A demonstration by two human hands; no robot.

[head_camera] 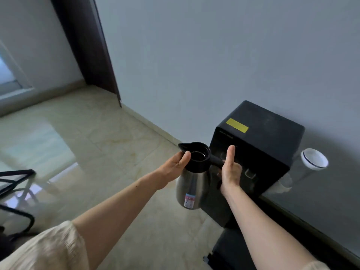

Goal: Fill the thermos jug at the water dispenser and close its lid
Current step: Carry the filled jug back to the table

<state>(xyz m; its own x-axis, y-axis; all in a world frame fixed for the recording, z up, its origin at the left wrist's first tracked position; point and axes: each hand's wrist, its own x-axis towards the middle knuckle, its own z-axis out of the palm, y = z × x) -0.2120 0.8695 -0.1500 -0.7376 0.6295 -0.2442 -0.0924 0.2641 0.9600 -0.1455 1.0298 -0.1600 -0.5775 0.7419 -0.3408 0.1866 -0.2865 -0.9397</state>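
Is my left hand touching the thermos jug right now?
Touching. The head view shows the left hand pressed against the thermos jug at its black collar.

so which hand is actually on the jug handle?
The right hand, thumb up, is wrapped round the black handle beside the dispenser. The left hand only steadies the thermos jug at its black collar, spout side.
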